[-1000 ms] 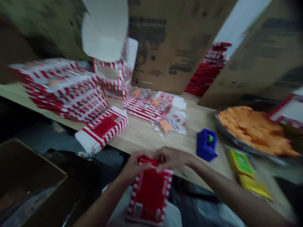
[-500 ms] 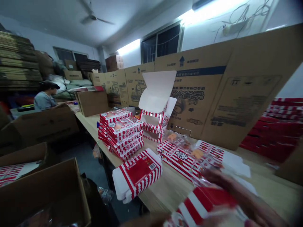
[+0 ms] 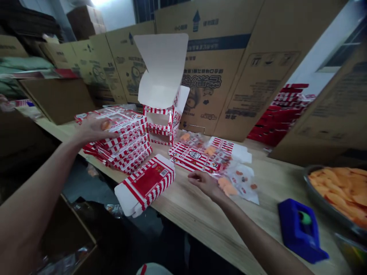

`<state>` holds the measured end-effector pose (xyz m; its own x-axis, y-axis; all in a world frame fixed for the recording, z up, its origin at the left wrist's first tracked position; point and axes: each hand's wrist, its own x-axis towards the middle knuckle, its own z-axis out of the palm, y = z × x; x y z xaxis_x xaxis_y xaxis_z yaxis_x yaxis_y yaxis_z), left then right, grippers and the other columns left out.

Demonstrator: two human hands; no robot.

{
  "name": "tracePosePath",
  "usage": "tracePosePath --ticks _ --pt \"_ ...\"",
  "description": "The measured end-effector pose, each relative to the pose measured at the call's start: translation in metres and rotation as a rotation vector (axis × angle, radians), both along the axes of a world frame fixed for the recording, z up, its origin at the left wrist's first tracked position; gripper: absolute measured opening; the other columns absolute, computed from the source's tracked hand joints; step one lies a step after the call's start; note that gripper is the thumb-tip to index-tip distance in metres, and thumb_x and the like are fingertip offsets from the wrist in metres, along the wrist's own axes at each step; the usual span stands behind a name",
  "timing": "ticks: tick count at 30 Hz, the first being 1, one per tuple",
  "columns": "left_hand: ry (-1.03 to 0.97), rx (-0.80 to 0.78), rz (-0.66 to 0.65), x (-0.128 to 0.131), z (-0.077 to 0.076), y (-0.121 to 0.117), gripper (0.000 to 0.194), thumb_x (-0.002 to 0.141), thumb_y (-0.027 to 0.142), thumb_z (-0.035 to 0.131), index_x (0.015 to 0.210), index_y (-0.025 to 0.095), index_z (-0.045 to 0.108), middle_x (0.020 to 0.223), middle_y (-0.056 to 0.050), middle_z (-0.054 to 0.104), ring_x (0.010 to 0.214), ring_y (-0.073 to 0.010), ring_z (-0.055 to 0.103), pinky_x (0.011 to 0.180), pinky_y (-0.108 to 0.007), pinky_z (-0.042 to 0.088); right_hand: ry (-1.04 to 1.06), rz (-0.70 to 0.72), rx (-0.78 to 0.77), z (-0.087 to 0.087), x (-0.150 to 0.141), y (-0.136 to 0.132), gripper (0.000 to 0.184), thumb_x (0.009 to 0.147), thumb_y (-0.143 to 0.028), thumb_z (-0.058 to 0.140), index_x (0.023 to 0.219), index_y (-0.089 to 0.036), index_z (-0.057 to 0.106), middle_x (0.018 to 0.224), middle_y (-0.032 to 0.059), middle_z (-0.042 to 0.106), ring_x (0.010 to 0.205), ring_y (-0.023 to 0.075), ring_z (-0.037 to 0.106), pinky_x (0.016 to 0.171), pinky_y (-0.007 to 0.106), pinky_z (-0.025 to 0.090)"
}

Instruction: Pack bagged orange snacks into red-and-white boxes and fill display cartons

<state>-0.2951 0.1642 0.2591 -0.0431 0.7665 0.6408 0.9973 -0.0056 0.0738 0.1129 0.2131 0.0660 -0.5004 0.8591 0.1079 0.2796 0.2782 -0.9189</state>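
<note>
My left hand [image 3: 93, 130] lies over the top of a stack of red-and-white striped boxes [image 3: 130, 139], its fingers spread. Orange shows near its fingertips. Low over the table, my right hand [image 3: 204, 183] has its fingers curled together, with nothing visible in them. Beside it are clear bags [image 3: 229, 185] holding orange slices. Between my hands, a striped carton [image 3: 149, 179] with a red panel and open white end flaps lies at the table's front edge. Flat striped packaging [image 3: 193, 156] sits just beyond my right hand.
A striped box with a raised white lid [image 3: 163, 72] stands behind the stack. Tall brown cardboard [image 3: 212, 76] lines the back. To the right are a blue tape dispenser [image 3: 299, 229] and a metal bowl of orange slices [image 3: 341, 191]. An open carton [image 3: 69, 236] is below left.
The view has turned right and down. The striped box that was in my hands at the lower right is no longer there. My left hand is now at the stack, my right beside the bags.
</note>
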Motion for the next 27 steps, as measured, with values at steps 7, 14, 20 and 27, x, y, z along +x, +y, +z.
tracePosePath --ticks 7,14,20,27 --pt "0.128 -0.12 -0.194 0.119 -0.133 -0.043 0.079 0.073 0.056 0.063 0.137 0.015 0.04 0.137 -0.019 0.048 0.131 -0.0354 0.038 0.107 -0.051 0.028 -0.283 0.051 0.083 0.013 -0.137 0.05 0.008 0.074 -0.021 0.065 0.078 -0.014 0.064 0.088 0.0079 0.07 0.085 0.0207 0.062 0.077 0.03 0.045" --pt "-0.056 -0.402 0.119 0.114 -0.238 -0.036 0.112 0.057 0.064 0.071 0.14 0.004 0.028 0.138 -0.032 0.04 0.13 -0.0466 0.035 0.1 -0.061 0.03 -0.271 -0.056 -0.102 0.01 -0.189 0.064 0.018 0.068 -0.024 0.073 0.078 -0.013 0.063 0.096 0.018 0.069 0.102 0.0324 0.06 0.083 0.038 0.045" --pt "-0.215 -0.257 0.049 0.114 -0.2 -0.046 0.112 0.055 0.059 0.075 0.141 0.007 0.025 0.132 -0.027 0.048 0.124 -0.0423 0.044 0.099 -0.055 0.036 -0.003 0.098 -0.31 0.035 -0.162 0.047 0.017 0.072 -0.031 0.068 0.073 -0.014 0.066 0.076 0.0068 0.071 0.073 0.0203 0.066 0.067 0.03 0.051" --pt "-0.69 -0.327 -0.287 0.147 -0.138 -0.077 0.043 0.068 0.04 0.073 0.104 0.018 0.064 0.093 -0.009 0.071 0.085 -0.0281 0.066 0.076 -0.038 0.051 0.437 0.281 -0.04 0.092 -0.101 -0.006 0.024 0.073 -0.038 0.066 0.062 -0.017 0.065 0.066 -0.0021 0.057 0.061 0.0116 0.054 0.062 0.024 0.043"
